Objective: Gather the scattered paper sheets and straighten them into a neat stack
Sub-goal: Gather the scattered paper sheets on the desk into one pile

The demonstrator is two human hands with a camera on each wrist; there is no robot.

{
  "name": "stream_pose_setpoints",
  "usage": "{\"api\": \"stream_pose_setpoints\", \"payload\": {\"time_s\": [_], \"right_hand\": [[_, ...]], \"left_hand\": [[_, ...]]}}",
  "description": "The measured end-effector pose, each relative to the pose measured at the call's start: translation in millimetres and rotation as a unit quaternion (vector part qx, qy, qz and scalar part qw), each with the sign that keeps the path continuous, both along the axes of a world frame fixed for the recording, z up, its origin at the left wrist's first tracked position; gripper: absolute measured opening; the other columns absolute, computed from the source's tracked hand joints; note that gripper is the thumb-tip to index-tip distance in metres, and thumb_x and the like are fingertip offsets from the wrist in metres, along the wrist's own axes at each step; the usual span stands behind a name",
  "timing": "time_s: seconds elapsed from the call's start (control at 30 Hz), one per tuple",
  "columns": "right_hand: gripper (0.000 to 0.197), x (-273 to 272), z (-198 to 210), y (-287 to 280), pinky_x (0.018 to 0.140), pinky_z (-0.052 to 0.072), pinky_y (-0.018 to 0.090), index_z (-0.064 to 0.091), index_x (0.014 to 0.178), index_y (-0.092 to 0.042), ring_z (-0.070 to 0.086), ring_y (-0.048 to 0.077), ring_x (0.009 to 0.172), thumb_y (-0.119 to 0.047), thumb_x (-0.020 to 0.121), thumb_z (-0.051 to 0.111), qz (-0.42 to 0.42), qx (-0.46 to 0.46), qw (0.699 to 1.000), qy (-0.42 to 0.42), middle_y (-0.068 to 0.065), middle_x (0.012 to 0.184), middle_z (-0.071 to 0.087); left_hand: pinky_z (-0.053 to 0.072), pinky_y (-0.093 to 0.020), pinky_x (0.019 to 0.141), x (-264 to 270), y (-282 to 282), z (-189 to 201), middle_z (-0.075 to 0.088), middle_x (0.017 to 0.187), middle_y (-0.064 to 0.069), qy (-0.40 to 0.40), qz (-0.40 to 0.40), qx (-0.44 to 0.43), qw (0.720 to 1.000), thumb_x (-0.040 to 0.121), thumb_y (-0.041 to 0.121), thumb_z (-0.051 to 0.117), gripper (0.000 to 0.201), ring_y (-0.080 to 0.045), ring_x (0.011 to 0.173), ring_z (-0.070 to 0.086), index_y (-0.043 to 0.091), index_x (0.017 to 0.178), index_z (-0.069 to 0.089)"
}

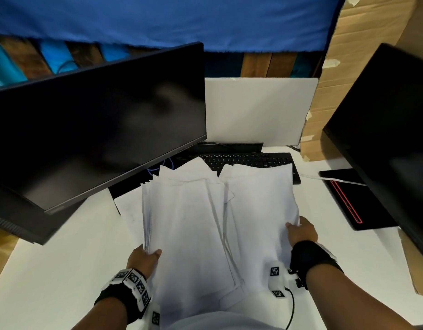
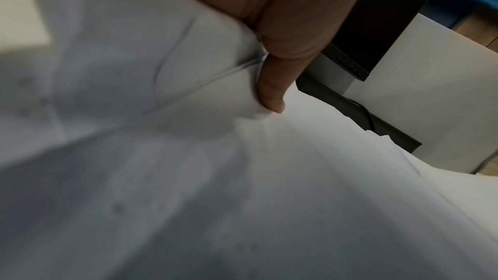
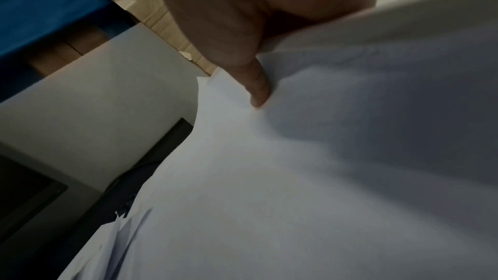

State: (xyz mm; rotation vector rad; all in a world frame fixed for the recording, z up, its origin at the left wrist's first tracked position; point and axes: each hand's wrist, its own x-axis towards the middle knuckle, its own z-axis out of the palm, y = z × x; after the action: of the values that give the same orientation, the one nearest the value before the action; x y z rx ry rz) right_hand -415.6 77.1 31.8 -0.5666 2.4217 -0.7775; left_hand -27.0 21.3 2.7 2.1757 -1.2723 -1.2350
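Both hands clamp one loose, uneven bundle of white paper sheets (image 1: 205,225) at the near edge of the counter (image 1: 63,263). Left hand (image 1: 145,259) pinches the bundle's left side, thumb on top, fingers underneath; right hand (image 1: 302,231) grips the right side the same way. Sheets fan out crookedly toward the far edge, their corners overlapping a black keyboard (image 1: 253,159). Dark monitors stand at the counter's left (image 1: 98,120) and right (image 1: 391,129) edges.

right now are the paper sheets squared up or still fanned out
Fanned out: the paper sheets show staggered edges and corners pointing different ways, while the left hand and right hand grip opposite sides.
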Motion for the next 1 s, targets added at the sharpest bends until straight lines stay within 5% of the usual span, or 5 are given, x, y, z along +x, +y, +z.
{"api": "stream_pose_setpoints", "payload": {"time_s": [0.27,0.5,0.67,0.8,1.0], "right_hand": [[0.024,-15,103,-8,0.079,0.049,0.042,0.061,0.106,-0.001,0.061,0.045,0.097,-0.018,0.092,0.052,-0.048,-0.158,0.962,0.215,0.031,0.102,0.066],[0.024,19,177,-31,0.077,0.039,0.014,0.063,0.108,-0.002,0.063,0.023,0.093,-0.015,0.090,0.057,-0.004,-0.374,0.908,0.189,0.013,0.101,0.068],[0.016,58,143,-45,0.079,0.053,0.037,0.063,0.097,-0.006,0.066,0.031,0.085,-0.020,0.090,0.057,0.089,-0.328,0.931,0.131,0.015,0.089,0.069],[0.016,100,114,-44,0.073,0.043,0.023,0.064,0.101,-0.008,0.067,0.031,0.088,-0.016,0.091,0.055,0.162,-0.289,0.939,0.096,0.014,0.093,0.071],[0.028,133,46,-34,0.089,0.040,0.021,0.058,0.117,0.000,0.060,0.030,0.110,-0.007,0.092,0.046,0.258,-0.091,0.961,0.028,0.019,0.120,0.064]], "left_hand": [[0.048,-0.037,0.088,-2,-1,0,0.068,0.109,-0.025,0.008,-0.001,0.003,1.000,0.082,0.015,0.065,0.034,-0.038,0.102,0.063,-0.005,0.110,0.063],[0.047,-0.030,0.083,-6,1,0,0.068,0.110,-0.022,0.044,-0.006,0.018,0.999,0.081,0.017,0.067,0.036,-0.032,0.096,0.064,-0.002,0.111,0.063],[0.047,-0.031,0.086,-8,6,1,0.068,0.104,-0.018,0.066,-0.007,0.017,0.998,0.079,0.019,0.069,0.038,-0.033,0.098,0.063,-0.002,0.110,0.063],[0.046,-0.032,0.089,-9,12,2,0.068,0.111,-0.017,0.079,-0.022,0.007,0.997,0.082,0.021,0.067,0.039,-0.032,0.103,0.063,0.001,0.115,0.061],[0.037,-0.036,0.108,-9,15,5,0.055,0.135,-0.018,0.129,0.032,0.019,0.991,0.087,0.053,0.048,0.068,-0.032,0.124,0.052,0.003,0.132,0.049]]}}
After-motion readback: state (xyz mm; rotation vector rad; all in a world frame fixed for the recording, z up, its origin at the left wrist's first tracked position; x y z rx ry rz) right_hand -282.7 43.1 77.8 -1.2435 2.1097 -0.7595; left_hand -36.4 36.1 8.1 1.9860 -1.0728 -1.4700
